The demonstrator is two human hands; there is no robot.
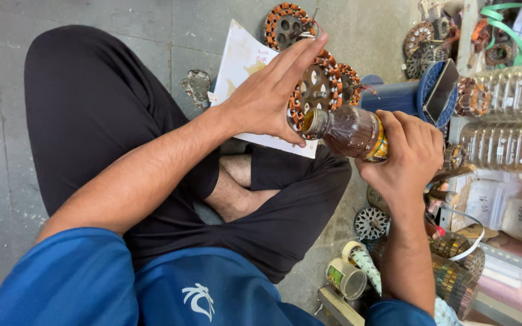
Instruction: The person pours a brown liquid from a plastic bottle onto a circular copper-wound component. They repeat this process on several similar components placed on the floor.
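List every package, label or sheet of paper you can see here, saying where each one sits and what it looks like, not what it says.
Bottle: brown, lying sideways in the right hand, with a yellow label band.
Paper sheet: white, on the floor under the left hand, with handwriting at the top.
Clear plastic bottles: stacked at the right edge.
Paper tags: white, at lower right, handwritten.
Tape roll: cream, on the floor at the bottom.

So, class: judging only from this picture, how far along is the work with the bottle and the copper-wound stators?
Done: the brown bottle is uncapped, and three wound stators lie on the white paper. In hand: the right hand tilts the bottle sideways, its mouth at the left hand, which is spread open. Left: no liquid is visibly poured yet; more stators wait on the floor.
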